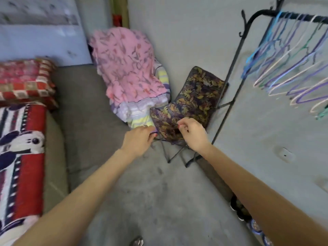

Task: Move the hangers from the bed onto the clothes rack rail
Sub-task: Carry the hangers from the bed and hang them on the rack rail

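Both my hands, left (140, 137) and right (192, 134), pinch folding chair (191, 103) fabric; hangers (287, 68) on rail (300, 15) far right. Next: release, resume fetching.

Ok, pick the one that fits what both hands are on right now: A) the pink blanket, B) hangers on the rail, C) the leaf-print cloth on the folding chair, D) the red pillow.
C: the left hand and right hand both pinch the front edge of the leaf-print cloth, while the hangers hang untouched on the rail.
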